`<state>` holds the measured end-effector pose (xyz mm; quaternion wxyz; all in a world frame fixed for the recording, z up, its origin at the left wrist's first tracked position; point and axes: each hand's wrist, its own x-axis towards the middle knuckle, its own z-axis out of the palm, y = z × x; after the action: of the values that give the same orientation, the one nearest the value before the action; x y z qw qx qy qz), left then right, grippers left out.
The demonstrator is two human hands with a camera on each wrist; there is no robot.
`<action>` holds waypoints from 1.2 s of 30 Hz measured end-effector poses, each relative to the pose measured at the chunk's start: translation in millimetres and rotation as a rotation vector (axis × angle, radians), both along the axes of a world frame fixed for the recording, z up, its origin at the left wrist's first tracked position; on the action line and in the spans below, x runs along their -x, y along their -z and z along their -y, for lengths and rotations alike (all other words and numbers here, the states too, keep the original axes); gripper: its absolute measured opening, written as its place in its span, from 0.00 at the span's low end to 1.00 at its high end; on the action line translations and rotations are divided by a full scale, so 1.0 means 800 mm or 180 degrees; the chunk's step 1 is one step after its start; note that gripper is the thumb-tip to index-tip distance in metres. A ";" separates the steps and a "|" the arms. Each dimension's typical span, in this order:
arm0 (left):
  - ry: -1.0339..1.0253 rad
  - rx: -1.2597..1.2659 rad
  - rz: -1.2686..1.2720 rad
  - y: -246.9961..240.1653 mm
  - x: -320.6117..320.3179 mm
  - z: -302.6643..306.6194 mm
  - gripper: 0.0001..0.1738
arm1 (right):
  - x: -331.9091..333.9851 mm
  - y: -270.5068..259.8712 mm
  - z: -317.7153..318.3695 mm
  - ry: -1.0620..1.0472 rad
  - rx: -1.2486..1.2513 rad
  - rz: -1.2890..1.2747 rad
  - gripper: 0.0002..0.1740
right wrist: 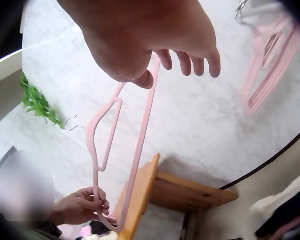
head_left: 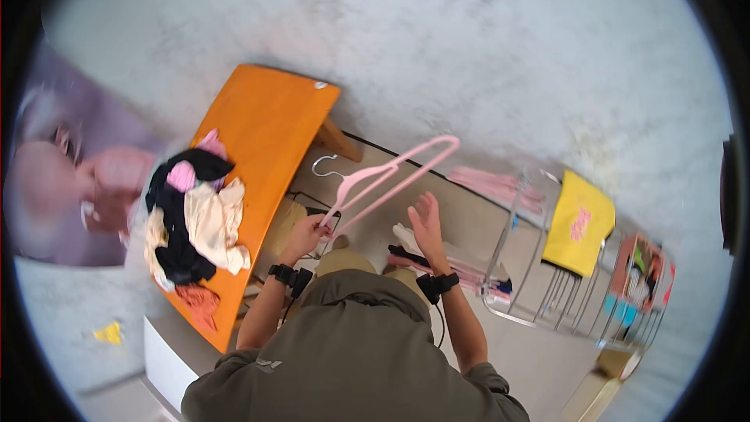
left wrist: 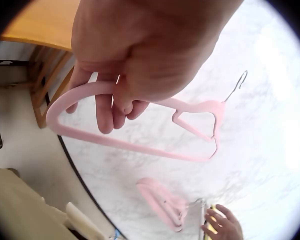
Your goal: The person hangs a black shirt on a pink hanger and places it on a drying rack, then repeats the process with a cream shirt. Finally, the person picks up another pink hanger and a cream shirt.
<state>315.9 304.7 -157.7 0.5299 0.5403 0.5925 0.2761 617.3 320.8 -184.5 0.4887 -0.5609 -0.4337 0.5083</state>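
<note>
A pink clothes hanger (head_left: 388,173) with a metal hook is held up in front of the person. The left hand (head_left: 306,236) grips one end of it; in the left wrist view the fingers (left wrist: 106,112) wrap the hanger's rounded end. To the right, the right hand (head_left: 426,223) is raised with its fingers spread and holds nothing. In the right wrist view the right hand (right wrist: 150,40) overlaps the hanger's far end. Several more pink hangers (head_left: 500,187) hang together beyond the right hand.
An orange wooden table (head_left: 262,121) at the left bears a pile of clothes (head_left: 211,227). On the right stands a metal rack (head_left: 539,309) with a yellow cloth (head_left: 580,223) over it and a box of small items (head_left: 642,270). Garments (head_left: 449,266) hang low near the person's legs.
</note>
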 end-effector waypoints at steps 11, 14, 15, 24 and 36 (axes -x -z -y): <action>-0.0312 -0.0499 -0.0200 -0.014 0.168 0.103 0.07 | 0.235 -0.032 -0.036 -0.0664 0.0033 -0.1854 0.16; -0.0611 -0.0912 -0.0202 -0.027 0.212 0.106 0.09 | 0.319 -0.029 -0.038 -0.1171 0.0126 -0.1906 0.13; -0.0692 -0.0894 -0.0159 -0.026 0.224 0.110 0.09 | 0.342 -0.027 -0.033 -0.1237 0.0169 -0.1853 0.13; -0.2666 -0.1134 0.1219 -0.030 0.361 0.168 0.07 | 0.560 -0.048 -0.029 -0.2551 0.0531 -0.1947 0.14; -0.5238 -0.2132 -0.0732 -0.045 0.397 0.316 0.06 | 0.704 0.116 0.028 -0.5549 0.0767 0.1290 0.22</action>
<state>-1.9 51.7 -121.5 -0.0838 0.0951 0.7302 0.6713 54.3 298.8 -277.5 -0.2178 -0.1593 -0.7266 0.6318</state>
